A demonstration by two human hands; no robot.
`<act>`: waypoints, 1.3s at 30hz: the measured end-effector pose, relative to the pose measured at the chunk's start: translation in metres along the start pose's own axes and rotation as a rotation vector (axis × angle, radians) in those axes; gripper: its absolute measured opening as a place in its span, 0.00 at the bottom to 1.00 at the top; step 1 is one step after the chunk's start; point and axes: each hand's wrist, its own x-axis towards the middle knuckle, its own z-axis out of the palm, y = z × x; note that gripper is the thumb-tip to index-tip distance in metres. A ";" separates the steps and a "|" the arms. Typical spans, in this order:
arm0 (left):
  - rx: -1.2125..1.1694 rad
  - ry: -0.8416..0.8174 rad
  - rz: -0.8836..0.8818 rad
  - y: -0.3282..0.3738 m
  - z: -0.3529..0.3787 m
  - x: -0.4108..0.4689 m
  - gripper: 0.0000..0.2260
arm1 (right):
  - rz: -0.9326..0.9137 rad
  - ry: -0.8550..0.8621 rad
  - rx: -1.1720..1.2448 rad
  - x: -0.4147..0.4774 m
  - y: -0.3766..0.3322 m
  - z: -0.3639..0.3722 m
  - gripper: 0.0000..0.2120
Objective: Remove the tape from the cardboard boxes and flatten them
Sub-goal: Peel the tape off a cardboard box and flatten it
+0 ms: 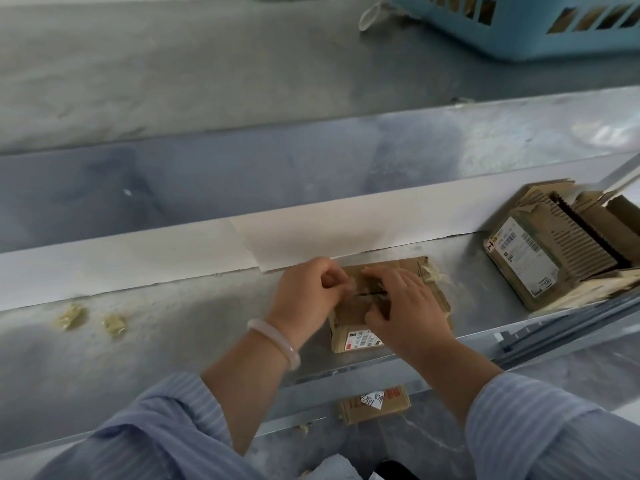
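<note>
The box [349, 320] you're working sits at your 12 o'clock, just inside the near edge of the table [194, 341] and still standing as a box, not flat. As far as the blur allows, its long axis runs from 6 to 12. The labelled end faces you at 6, and a dark slit crosses the top from 9 to 3 between your hands.

Your left hand [308, 296] has its fingers curled, and they seem to be pinching a pale strip of tape [348, 289] at the top's 9 o'clock side. Your right hand [408, 306] lies on the top with its fingers fairly straight and together, pressing the box down.

I'd put the job partway through. At 2 o'clock a stack [561, 244] of flattened boxes lies on the table, which I take as finished work. Two wads [72, 317] of yellowish tape sit at 9 o'clock, and more scraps [433, 275] cling just beyond this box at 1 o'clock.

What's left for you is to strip this box's tape and collapse it. Another box [375, 407] shows below the table edge at 6 o'clock; whether it needs doing, I cannot tell.
</note>
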 end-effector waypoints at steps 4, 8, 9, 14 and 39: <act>0.334 0.039 0.344 -0.007 0.008 0.000 0.02 | -0.082 0.060 -0.011 -0.004 0.002 0.002 0.21; 0.404 -0.027 0.407 -0.029 0.009 0.000 0.08 | -0.157 0.110 -0.029 -0.004 0.009 0.009 0.18; 0.342 -0.076 0.369 -0.033 0.007 -0.002 0.10 | -0.174 0.102 -0.035 -0.004 0.010 0.010 0.18; -0.380 0.005 -0.218 -0.049 0.008 -0.015 0.21 | -0.178 0.055 -0.057 -0.006 0.013 0.011 0.18; -0.225 -0.040 -0.369 -0.043 0.038 -0.017 0.08 | -0.236 0.085 -0.051 -0.005 0.019 0.016 0.17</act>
